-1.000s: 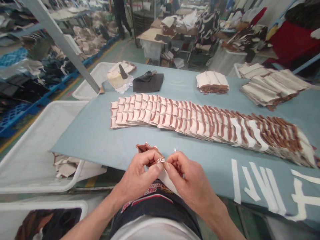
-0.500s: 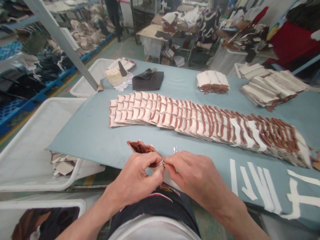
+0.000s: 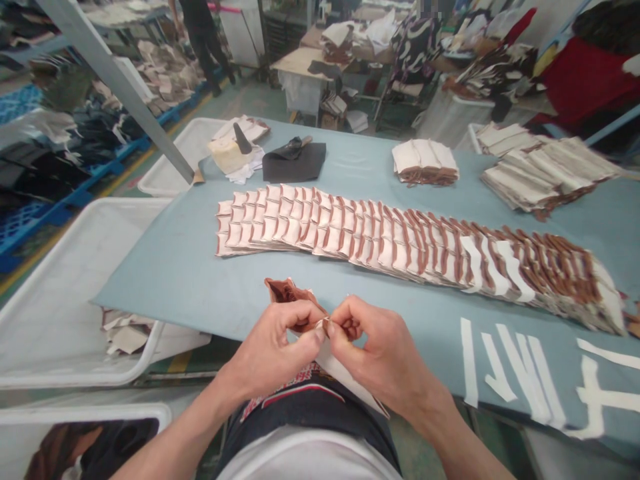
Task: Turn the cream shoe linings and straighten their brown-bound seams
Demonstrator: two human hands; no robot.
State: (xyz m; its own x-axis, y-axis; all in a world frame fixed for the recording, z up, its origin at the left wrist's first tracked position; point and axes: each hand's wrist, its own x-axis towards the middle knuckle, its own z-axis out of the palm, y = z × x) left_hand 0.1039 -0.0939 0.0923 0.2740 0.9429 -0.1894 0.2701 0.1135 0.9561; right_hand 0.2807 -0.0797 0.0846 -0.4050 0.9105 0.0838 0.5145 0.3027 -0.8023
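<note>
A brown and cream fabric piece [image 3: 286,291] is pinched between my two hands at the table's front edge. My left hand [image 3: 285,337] grips it from the left, thumb and forefinger pressed together. My right hand [image 3: 375,340] pinches the same piece from the right, its fingertips almost touching the left ones. A pale flap of the piece hangs below the hands towards my lap. Beyond them, a long overlapping row of cream and brown pieces [image 3: 330,223] lies across the blue-green table [image 3: 175,267].
White strips [image 3: 530,373] lie at the right. Stacked pieces [image 3: 425,160] and a larger pile [image 3: 545,170] stand at the back, with a black cloth [image 3: 294,160] further left. White bins [image 3: 65,293] flank the table's left edge. A person [image 3: 200,40] stands in the background.
My right hand has tilted, its fingers now curled at the pinch. The fabric piece has shifted slightly right, and more of its pale flap shows below. The background person has moved.
</note>
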